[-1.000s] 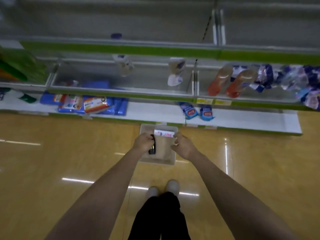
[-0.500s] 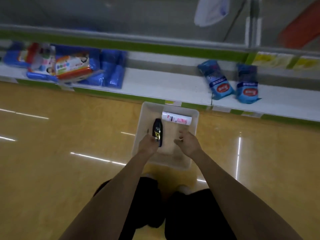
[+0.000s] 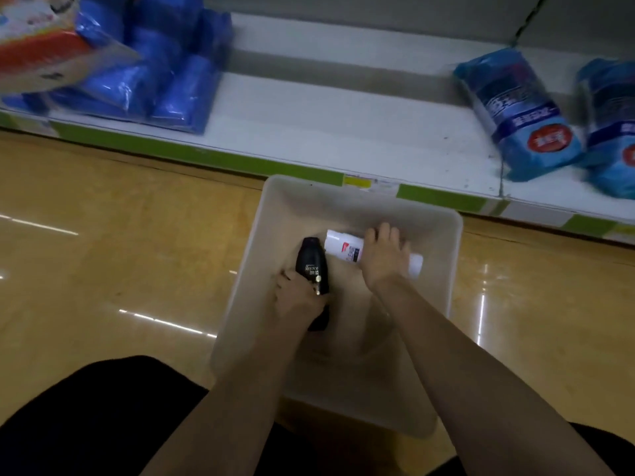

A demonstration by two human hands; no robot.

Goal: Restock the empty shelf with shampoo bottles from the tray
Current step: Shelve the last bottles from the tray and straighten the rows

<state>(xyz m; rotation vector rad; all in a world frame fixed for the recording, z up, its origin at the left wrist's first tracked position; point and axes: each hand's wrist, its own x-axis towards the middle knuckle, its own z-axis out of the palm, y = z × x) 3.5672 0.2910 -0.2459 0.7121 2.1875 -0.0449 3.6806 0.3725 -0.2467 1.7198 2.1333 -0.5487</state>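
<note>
shampoo bottles (image 3: 312, 266) (image 3: 342, 248) in tray (image 3: 443, 269): left hand (image 3: 297, 298) fingers clamped on black, right hand (image 3: 381, 257) fingers wrapped over white at 1 o'clock; may slip if lifted together.

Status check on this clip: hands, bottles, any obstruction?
Left hand grips black shampoo bottle. Right hand lies over white bottle, grip unclear. Both bottles in beige tray. Shelf ahead, nothing blocking.
</note>
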